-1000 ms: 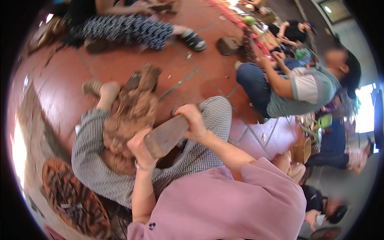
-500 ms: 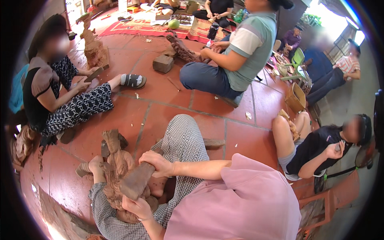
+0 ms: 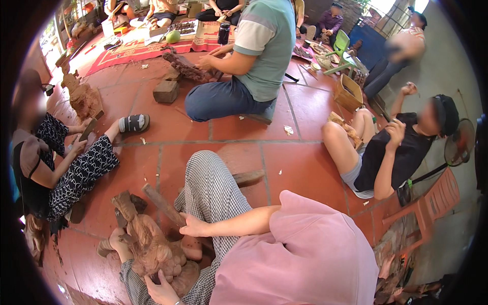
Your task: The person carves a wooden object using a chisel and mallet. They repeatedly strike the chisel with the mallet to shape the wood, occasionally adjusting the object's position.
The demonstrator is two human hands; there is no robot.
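A brown wooden carving [image 3: 147,231] of a seated, robed figure leans between my legs, its broad base toward me. My right hand [image 3: 194,225] is closed around one end of a wooden mallet [image 3: 163,204], a plain bar-shaped block. The mallet is held beside the carving's upper part, on its right. My left hand [image 3: 161,291] lies against the lower part of the carving, its fingers closed on a small dark tool [image 3: 155,278]. The tool's working end cannot be made out.
Another wood block [image 3: 249,178] lies beyond my knee. People sit carving at the left [image 3: 66,168], ahead [image 3: 259,56] and right [image 3: 401,152]. A wooden box [image 3: 348,92], a red plastic chair [image 3: 432,203] and a fan [image 3: 459,142] stand at the right.
The mallet has swung up and away from my left hand, toward the far side of the carving. My left hand has lowered along the carving. The view has shifted to the right.
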